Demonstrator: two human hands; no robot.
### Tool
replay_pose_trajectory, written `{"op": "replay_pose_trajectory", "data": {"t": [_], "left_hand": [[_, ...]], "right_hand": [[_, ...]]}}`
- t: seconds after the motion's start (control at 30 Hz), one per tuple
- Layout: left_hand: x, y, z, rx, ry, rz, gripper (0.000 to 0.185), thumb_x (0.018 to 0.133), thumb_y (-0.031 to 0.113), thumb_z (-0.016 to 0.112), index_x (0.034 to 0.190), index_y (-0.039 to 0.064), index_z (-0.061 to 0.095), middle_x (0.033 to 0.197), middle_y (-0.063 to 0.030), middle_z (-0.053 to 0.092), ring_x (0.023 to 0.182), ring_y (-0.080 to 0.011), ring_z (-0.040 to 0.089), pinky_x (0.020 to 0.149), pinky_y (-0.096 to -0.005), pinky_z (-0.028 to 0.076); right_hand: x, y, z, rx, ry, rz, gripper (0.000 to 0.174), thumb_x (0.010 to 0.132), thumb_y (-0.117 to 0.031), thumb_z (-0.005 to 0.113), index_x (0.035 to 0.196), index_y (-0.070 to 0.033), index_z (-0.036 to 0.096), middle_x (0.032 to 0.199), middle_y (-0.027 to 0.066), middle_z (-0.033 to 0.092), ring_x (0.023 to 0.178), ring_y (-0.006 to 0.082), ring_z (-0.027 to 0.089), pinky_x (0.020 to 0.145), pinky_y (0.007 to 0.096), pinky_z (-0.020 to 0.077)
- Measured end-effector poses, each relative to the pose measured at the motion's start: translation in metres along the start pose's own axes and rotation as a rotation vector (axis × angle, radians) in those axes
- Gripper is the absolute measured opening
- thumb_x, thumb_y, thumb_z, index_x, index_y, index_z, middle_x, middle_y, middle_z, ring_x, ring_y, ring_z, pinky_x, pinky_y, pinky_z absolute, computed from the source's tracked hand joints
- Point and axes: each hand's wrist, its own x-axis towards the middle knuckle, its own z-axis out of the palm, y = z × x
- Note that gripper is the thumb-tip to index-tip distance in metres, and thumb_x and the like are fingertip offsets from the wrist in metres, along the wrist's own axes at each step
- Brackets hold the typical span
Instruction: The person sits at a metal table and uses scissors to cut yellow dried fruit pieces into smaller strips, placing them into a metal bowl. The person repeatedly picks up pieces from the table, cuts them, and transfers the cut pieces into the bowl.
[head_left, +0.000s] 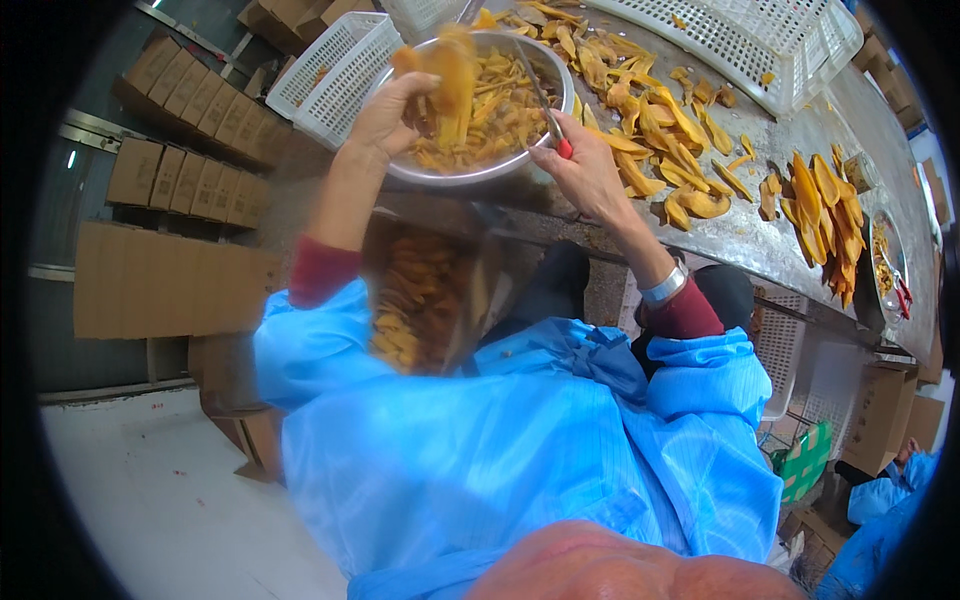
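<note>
My left hand (394, 112) holds a few orange-yellow slices of dried fruit (454, 94), blurred, above the left part of a round metal bowl (480, 178). Many smaller yellow-orange pieces (506, 105) fill the bowl. At the bowl's right rim my right hand (581, 161) grips a tool with a red handle (564, 148) and long narrow metal blades (534, 82), seemingly scissors, pointing up and left over the bowl. Loose dried slices (675, 142) lie spread on the metal table (757, 240) to the right of the bowl.
White plastic baskets (337, 79) (780, 60) stand behind. Another slice pile (825, 210) and a second bowl (892, 262) with red-handled scissors (904, 300) are at right. A box of slices (420, 300) is below. Cardboard boxes (165, 285) stand left; a co-worker's blue sleeve (874, 499) shows lower right.
</note>
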Motion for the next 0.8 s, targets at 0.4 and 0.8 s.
{"op": "replay_pose_trajectory", "data": {"t": [0.4,0.8], "left_hand": [[-0.006,-0.024,0.022,-0.879,0.301,0.111,0.049,0.078,0.001,0.062,0.124,0.009,0.05,0.125,-0.0115,0.052,0.118,-0.0315,0.049,0.098,-0.0517,0.043],[-0.018,-0.061,0.069,-1.014,0.268,0.121,0.051,0.078,0.0,0.067,0.126,0.008,0.053,0.124,-0.0105,0.059,0.116,-0.0285,0.055,0.098,-0.0479,0.045]], "right_hand": [[-0.033,0.002,0.031,-0.268,0.105,-0.043,0.069,0.078,-0.02,0.072,0.138,0.0,0.043,0.112,0.0193,0.058,0.106,0.0353,0.052,0.09,0.0464,0.0398],[-0.03,-0.007,0.031,-0.364,0.215,-0.016,0.07,0.079,-0.022,0.068,0.14,0.0,0.041,0.124,0.0212,0.056,0.115,0.0366,0.051,0.097,0.0453,0.0374]]}}
